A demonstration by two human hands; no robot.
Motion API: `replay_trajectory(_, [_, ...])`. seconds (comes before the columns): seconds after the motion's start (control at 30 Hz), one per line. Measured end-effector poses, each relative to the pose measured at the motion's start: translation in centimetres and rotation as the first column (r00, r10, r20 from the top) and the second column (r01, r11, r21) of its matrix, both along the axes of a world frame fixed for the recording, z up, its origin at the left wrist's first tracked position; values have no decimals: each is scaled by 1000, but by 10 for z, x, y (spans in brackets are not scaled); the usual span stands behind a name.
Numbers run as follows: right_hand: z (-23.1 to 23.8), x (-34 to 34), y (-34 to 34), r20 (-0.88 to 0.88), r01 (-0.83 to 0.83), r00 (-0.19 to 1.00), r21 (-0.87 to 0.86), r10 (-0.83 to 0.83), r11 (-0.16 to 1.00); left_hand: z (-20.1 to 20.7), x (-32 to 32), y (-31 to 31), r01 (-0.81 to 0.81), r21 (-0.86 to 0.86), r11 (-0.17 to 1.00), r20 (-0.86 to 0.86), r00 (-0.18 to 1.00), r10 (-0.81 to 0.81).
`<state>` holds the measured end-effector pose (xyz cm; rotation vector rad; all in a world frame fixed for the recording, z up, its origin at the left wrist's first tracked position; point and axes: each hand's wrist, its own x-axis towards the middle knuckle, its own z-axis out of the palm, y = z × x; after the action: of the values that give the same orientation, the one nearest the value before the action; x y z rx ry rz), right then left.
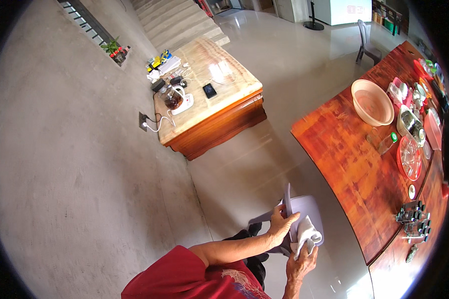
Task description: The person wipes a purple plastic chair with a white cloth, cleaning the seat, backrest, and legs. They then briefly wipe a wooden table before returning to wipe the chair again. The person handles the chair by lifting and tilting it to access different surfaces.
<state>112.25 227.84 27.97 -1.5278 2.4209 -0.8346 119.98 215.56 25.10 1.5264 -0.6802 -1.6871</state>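
A grey-purple plastic chair (310, 205) stands on the floor right in front of me. My left hand (281, 226) grips the upright edge of its backrest, thumb on one side and fingers on the other. Bunched in my right hand (302, 263) is a white cloth (307, 232), which lies against the chair over the seat. The cloth and my hands hide part of the seat.
To my right is a long reddish wooden table (334, 164) bearing a peach basin (372, 102), a red basket (409, 158), a green-lidded glass jar (387, 143) and several dark-capped bottles (414, 219). A stone-topped cabinet (219, 127) with a kettle (173, 98) stands by the wall.
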Motion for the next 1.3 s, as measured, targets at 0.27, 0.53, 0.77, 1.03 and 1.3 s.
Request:
replay_trajectory(0.27, [-2, 37, -69, -54, -56, 997, -59, 53, 997, -35, 33, -48, 171, -95, 981, 364, 923, -125])
replay_trajectory(0.53, [2, 47, -113, 42, -124, 991, -37, 125, 992, 3, 45, -77, 97, -64, 993, 198, 977, -82])
replay_trajectory(0.77, [8, 39, -137, 601, -394, 687, -163, 408, 905, -12, 59, -84, -21, 26, 999, 165, 986, 17])
replay_trajectory(1.03, [-65, 54, -163, 761, -339, 488, -285, 427, 897, -22, 81, -81, 23, 38, 999, 14, 1000, -24])
replay_trajectory(1.3, [-62, 74, -202, 869, -330, 396, -168, 298, 929, 2, 124, -86, 445, -66, 893, 429, 821, -378])
